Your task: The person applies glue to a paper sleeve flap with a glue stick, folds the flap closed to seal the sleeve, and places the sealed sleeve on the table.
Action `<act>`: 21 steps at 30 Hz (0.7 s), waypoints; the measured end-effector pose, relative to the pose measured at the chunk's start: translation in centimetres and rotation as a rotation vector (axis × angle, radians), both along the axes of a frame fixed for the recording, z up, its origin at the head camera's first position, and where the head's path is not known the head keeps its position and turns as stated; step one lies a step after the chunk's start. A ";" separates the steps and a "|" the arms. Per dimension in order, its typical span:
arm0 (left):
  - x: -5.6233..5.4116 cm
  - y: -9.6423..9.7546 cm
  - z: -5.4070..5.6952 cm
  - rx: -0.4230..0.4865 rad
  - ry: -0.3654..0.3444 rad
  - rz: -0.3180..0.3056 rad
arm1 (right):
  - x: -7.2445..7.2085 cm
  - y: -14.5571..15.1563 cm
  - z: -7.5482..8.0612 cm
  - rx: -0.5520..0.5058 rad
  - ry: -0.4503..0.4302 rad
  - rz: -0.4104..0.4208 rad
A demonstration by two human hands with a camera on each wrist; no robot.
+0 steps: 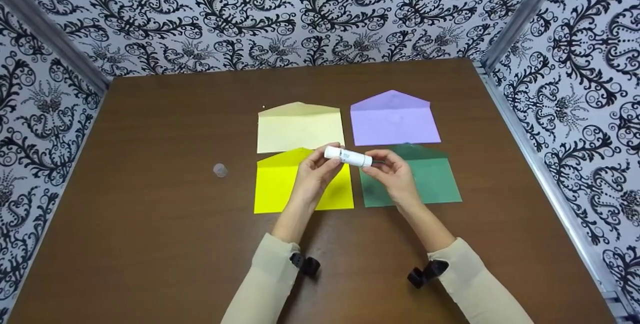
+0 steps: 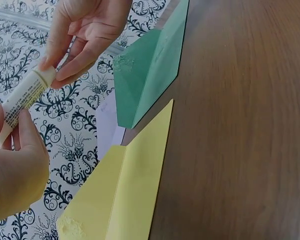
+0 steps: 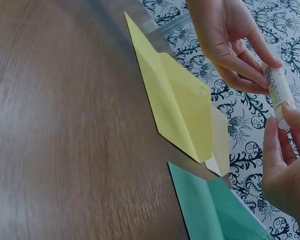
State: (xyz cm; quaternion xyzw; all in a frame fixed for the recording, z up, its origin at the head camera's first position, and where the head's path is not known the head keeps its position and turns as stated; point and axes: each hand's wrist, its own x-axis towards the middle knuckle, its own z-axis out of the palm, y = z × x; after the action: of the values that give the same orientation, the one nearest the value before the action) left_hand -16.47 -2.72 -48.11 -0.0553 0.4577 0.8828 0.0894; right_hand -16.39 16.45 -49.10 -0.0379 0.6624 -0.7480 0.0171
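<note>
A white glue stick [image 1: 348, 157] is held level above the envelopes, between both hands. My left hand [image 1: 311, 176] pinches its left end with thumb and fingers. At the other end, the thumb and fingers of my right hand [image 1: 398, 178] grip the stick. Below the left hand lies a bright yellow envelope [image 1: 280, 189], its pointed flap open. The green envelope [image 1: 435, 181] lies under the right hand, also with its flap up. In the left wrist view, rough patches mark the tips of the green flap [image 2: 124, 63] and the yellow flap [image 2: 71, 227].
Farther back, a cream envelope [image 1: 300, 131] and a purple envelope [image 1: 395, 124] lie side by side with open flaps. A small translucent cap [image 1: 220, 170] sits on the brown table [image 1: 150, 224] to the left. Patterned panels [image 1: 250, 19] surround the table.
</note>
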 end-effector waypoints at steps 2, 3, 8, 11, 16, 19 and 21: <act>0.0 0.0 -0.1 -0.004 -0.008 -0.001 | 0.0 0.1 0.0 0.018 -0.013 -0.003; 0.0 0.0 -0.1 -0.005 -0.012 0.001 | 0.0 0.1 0.0 0.019 -0.026 0.000; 0.0 0.0 -0.2 -0.014 -0.021 0.006 | -0.1 0.4 -0.1 0.018 -0.114 0.025; -0.1 0.0 -0.1 -0.026 -0.019 0.003 | -0.2 0.5 -0.1 0.028 -0.162 0.037; -0.1 -0.1 -0.1 -0.043 -0.017 -0.006 | -0.2 0.4 0.0 0.010 -0.219 0.058; -0.1 -0.1 -0.2 -0.055 -0.011 -0.013 | -0.2 0.2 0.1 0.016 -0.247 0.078; -0.1 -0.2 -0.2 -0.061 -0.005 -0.016 | -0.2 0.2 0.2 0.031 -0.260 0.104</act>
State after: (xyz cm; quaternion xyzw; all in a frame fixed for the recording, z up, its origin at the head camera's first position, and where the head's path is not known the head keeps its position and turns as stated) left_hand -16.54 -2.93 -48.35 -0.0566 0.4845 0.8677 0.0959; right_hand -16.60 16.64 -48.94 0.0255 0.6633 -0.7343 0.1420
